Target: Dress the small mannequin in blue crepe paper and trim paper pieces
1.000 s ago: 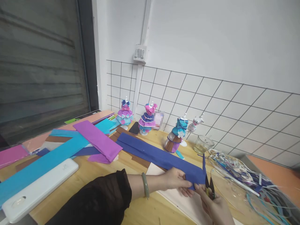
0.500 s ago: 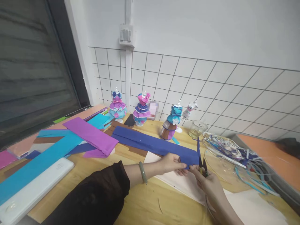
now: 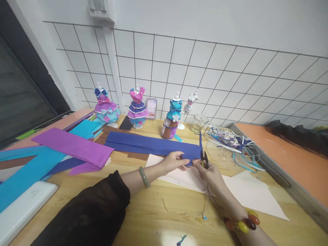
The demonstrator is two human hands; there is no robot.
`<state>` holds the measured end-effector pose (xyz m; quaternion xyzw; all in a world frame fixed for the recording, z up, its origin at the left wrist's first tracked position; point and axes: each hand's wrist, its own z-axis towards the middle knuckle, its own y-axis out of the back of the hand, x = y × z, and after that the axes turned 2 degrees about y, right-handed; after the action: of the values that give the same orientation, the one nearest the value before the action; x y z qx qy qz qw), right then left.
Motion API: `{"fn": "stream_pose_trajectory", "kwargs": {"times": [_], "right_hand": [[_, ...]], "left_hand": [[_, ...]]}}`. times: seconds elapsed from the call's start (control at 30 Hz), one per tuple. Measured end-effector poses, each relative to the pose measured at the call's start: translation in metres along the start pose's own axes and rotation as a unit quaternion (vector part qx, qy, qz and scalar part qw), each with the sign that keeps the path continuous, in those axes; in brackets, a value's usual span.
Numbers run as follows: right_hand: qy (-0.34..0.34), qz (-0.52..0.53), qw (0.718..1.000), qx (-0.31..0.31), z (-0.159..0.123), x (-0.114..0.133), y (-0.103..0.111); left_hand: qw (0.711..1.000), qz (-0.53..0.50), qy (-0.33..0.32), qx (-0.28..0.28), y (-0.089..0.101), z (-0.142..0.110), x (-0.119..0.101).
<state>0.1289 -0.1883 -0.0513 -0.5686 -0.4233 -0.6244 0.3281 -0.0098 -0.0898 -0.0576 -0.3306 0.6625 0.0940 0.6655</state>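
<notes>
A long dark blue crepe paper strip [image 3: 148, 145] lies across the wooden table [image 3: 164, 208]. My left hand [image 3: 173, 161], in a dark sleeve with a green bangle, pinches the strip's right end. My right hand [image 3: 208, 172] is closed on small scissors [image 3: 204, 159] whose blades sit at that same end. A thin blue sliver stands up from the cut edge. White paper [image 3: 246, 193] lies under both hands.
Three small dress mannequins [image 3: 137, 108] and a bare white one stand by the wire grid wall. A glass cup [image 3: 199, 123], a clear plate of ribbon scraps [image 3: 230, 145], purple paper [image 3: 74, 147], teal paper [image 3: 25, 174] and a white case [image 3: 23, 208] lie around.
The view has swung right and down, so everything shifted left. Both hands keep their hold on the blue strip and scissors. My right wrist's bead bracelet has come into view.
</notes>
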Motion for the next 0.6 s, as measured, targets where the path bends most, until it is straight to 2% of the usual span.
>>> {"fn": "stream_pose_trajectory", "kwargs": {"times": [0.17,0.3,0.6], "right_hand": [[-0.001,0.002,1.000,0.009,0.0017,-0.0038,0.0003],[-0.006,0.002,1.000,-0.002,0.0013,-0.0031,0.0006],[0.005,-0.010,1.000,0.012,0.0031,-0.0037,0.0021]], "left_hand": [[0.999,-0.003,-0.013,-0.041,0.0019,0.0027,0.0015],[0.999,-0.012,-0.004,-0.050,0.0029,0.0039,0.0032],[1.000,0.012,0.007,0.012,0.0028,0.0017,0.0041]]}}
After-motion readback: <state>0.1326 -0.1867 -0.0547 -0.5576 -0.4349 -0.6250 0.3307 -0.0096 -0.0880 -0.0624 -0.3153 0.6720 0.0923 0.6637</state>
